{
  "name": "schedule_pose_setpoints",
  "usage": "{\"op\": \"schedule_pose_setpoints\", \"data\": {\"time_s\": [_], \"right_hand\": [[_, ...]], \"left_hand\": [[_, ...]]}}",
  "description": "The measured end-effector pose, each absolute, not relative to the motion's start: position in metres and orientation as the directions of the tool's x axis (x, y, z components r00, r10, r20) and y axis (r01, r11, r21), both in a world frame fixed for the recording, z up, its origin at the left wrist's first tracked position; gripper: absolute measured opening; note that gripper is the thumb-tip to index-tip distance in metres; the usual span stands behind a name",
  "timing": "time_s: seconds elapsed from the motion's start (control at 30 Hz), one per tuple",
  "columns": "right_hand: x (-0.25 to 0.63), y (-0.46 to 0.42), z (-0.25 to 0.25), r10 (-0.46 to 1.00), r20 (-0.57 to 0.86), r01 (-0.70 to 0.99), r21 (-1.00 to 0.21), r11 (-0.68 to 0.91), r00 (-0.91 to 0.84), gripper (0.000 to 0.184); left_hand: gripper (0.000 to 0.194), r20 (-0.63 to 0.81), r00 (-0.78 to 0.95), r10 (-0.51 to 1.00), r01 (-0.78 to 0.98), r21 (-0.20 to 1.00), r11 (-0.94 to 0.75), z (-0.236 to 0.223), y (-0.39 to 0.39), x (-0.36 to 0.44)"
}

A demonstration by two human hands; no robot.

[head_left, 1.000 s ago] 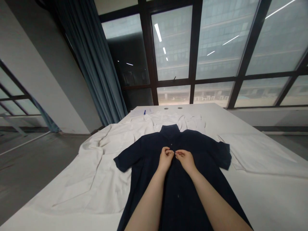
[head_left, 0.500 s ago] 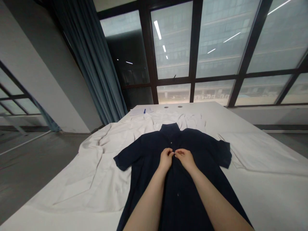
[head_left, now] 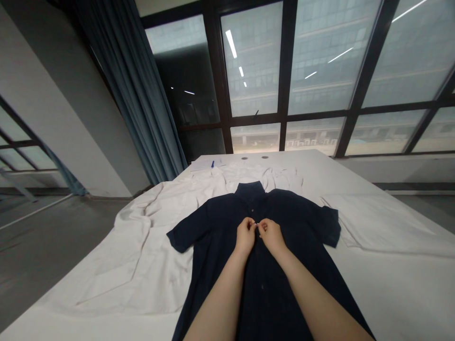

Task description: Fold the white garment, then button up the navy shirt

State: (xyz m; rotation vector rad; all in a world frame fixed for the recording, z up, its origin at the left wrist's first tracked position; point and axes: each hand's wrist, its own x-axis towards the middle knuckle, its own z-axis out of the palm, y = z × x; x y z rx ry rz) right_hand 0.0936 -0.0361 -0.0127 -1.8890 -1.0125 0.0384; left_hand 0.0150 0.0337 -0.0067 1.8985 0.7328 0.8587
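A dark navy short-sleeved shirt (head_left: 213, 222) lies flat, front up, on a white table (head_left: 391, 284), collar pointing away from me. My left hand (head_left: 245, 234) and my right hand (head_left: 270, 234) meet at the shirt's button strip on the chest, a little below the collar. Both hands are closed in a pinch on the placket fabric, fingertips almost touching. A small pale button (head_left: 252, 210) shows just above them.
Rumpled white cloth (head_left: 142, 237) spreads under and left of the shirt; more white fabric (head_left: 377, 222) lies at the right. Papers with a blue pen (head_left: 213, 164) sit at the table's far left corner. Beyond are large windows and a blue-grey curtain (head_left: 142, 94).
My hands have stayed at the button strip, their fingertips drawing slightly closer together. The view has shifted a touch.
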Motion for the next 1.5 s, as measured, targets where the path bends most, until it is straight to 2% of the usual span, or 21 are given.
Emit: {"op": "schedule_pose_setpoints", "data": {"time_s": [0.1,0.23,0.4,0.6,0.87,1.03,1.17,1.33,1.5], "right_hand": [[0.096,-0.034,-0.017,0.675,0.335,0.571,-0.806,-0.156,0.657,0.015],[0.095,-0.036,-0.012,0.689,0.409,0.663,-0.736,-0.139,0.598,0.014],[0.091,-0.038,-0.006,0.693,0.508,0.771,-0.626,-0.111,0.512,0.015],[0.092,-0.038,-0.012,0.680,0.530,0.756,-0.652,-0.054,0.506,0.014],[0.095,-0.042,-0.011,0.708,0.554,0.756,-0.653,0.044,0.438,0.013],[0.090,-0.041,-0.008,0.702,0.572,0.789,-0.614,0.025,0.423,0.013],[0.091,-0.036,-0.014,0.656,0.528,0.725,-0.688,-0.042,0.539,0.012],[0.100,-0.034,-0.020,0.715,0.321,0.462,-0.887,-0.004,0.621,0.014],[0.103,-0.035,-0.021,0.728,0.316,0.449,-0.893,0.013,0.608,0.017]], "left_hand": [[0.010,0.268,0.583,0.767,0.149,0.893,-0.425,-0.007,0.034,0.015],[0.012,0.244,0.562,0.790,0.150,0.909,-0.388,-0.008,0.036,0.015],[0.010,0.159,0.531,0.832,0.051,0.975,-0.218,-0.011,0.040,0.015],[0.021,0.059,0.577,0.815,-0.091,0.996,-0.008,-0.014,0.045,0.017],[0.022,0.022,0.583,0.812,-0.129,0.989,0.066,-0.008,0.043,0.018],[0.025,0.009,0.544,0.839,-0.167,0.981,0.098,-0.009,0.037,0.019],[0.027,0.042,0.540,0.840,-0.205,0.975,0.083,-0.007,0.033,0.020],[0.029,0.143,0.590,0.795,-0.259,0.966,0.019,-0.007,0.033,0.020],[0.027,0.121,0.620,0.775,-0.184,0.983,-0.006,-0.010,0.036,0.020]]}}
